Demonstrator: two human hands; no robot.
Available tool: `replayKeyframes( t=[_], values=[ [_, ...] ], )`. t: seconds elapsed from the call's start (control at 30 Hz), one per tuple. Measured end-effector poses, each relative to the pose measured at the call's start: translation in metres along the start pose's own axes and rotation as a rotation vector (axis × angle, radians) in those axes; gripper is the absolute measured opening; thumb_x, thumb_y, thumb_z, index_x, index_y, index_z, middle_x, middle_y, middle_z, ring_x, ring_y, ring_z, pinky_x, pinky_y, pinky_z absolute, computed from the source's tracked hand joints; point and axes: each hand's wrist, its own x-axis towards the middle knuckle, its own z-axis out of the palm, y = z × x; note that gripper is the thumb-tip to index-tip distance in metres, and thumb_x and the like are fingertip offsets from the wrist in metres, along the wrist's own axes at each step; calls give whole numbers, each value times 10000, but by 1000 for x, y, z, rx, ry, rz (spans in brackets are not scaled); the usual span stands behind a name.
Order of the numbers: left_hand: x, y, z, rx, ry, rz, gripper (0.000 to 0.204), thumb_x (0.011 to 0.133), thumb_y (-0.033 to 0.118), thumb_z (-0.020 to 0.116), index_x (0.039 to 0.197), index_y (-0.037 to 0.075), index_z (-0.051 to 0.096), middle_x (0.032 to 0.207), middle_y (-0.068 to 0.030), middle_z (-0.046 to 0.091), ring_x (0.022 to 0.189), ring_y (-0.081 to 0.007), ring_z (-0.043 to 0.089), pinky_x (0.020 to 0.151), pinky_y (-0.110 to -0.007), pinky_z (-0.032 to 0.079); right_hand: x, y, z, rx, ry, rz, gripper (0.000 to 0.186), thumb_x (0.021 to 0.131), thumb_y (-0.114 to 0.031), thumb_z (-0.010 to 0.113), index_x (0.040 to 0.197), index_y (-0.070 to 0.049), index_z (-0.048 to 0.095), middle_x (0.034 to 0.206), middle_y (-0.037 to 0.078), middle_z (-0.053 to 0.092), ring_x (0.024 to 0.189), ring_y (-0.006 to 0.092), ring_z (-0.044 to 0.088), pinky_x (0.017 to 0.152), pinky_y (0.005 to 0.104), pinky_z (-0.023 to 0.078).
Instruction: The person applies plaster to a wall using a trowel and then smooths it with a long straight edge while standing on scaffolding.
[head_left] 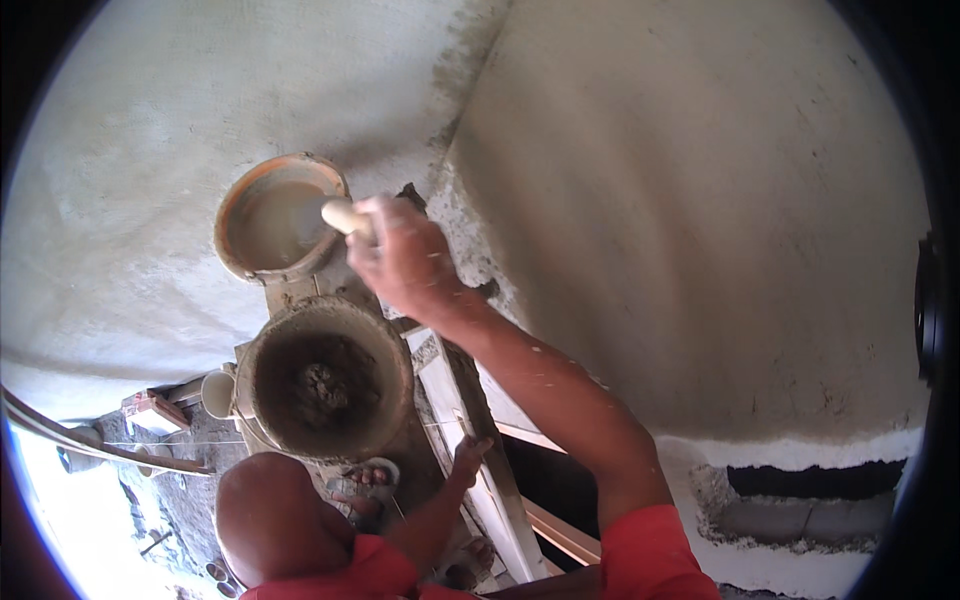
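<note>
My right hand (400, 255) is closed around a pale, rounded handle (347, 217) of a hand tool, and the hand is slightly blurred. The tool's working end cannot be made out behind the fingers. Just left of the hand is a round orange-brown basin (232, 235) with cloudy water in it. Below it stands a larger, mortar-crusted tub (262, 385), with a lump of dark wet mortar (322, 388) at the bottom. My left hand does not show.
A co-worker in red (275, 520) is below the tub, with one hand (468, 460) at a long pale board (490, 510). Plastered walls (700, 220) meet behind my hand. A pale cup (216, 394) stands left of the tub. At right is a rough wall opening (810, 515).
</note>
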Motion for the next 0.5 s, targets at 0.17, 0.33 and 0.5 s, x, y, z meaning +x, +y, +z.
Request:
replayKeyframes(
  t=[0.17, 0.33, 0.5],
  values=[
    [-7, -1, 5, -135, 23, -29, 298, 766, 213, 697, 942, 31, 539, 850, -56, 561, 731, -137, 536, 627, -294, 443, -78, 2, -111, 489, 15, 578, 293, 902, -219, 532, 1013, 44, 464, 678, 100, 599, 531, 128, 583, 443, 264, 472],
    [1, -9, -1, -236, -59, -13, 365, 767, 184, 677, 1058, 42, 510, 889, -46, 573, 768, -144, 558, 630, -292, 447, -220, -13, -190, 917, 213, 1116, 286, 864, -169, 511, 1063, 11, 410, 873, 186, 591, 668, 229, 629, 499, 312, 520],
    [-9, -7, 12, -375, -80, -51, 355, 779, 111, 665, 1089, 59, 502, 954, -51, 584, 856, -178, 580, 729, -324, 483, -386, -52, -207, 1261, 196, 1429, 400, 713, -125, 556, 1072, -11, 421, 837, 129, 558, 667, 242, 616, 496, 312, 501]
  ],
)
